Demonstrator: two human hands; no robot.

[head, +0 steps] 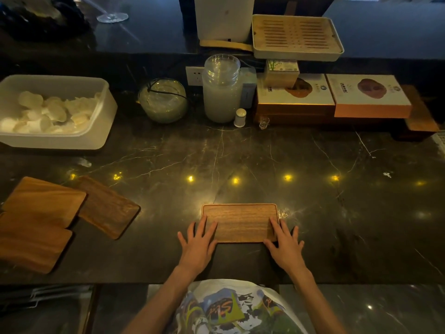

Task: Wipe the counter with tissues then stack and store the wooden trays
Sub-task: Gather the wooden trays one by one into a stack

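A small rectangular wooden tray (240,221) lies flat on the dark marble counter (240,160), just in front of me. My left hand (198,244) rests at its left end with straight, spread fingers touching the near-left corner. My right hand (284,244) lies the same way at the right end, fingertips on the near-right corner. Three more wooden trays sit at the left: one upper tray (45,201) overlaps a tilted tray (108,208), and a third tray (31,244) lies nearest the counter edge. No tissue is visible.
A white bin (101,131) with pale round pieces stands at the back left. A round glass jar (163,101), a tall glass jar (221,92), a small white shaker (240,118), stacked boxes (332,100) and a slatted tea tray (297,36) line the back.
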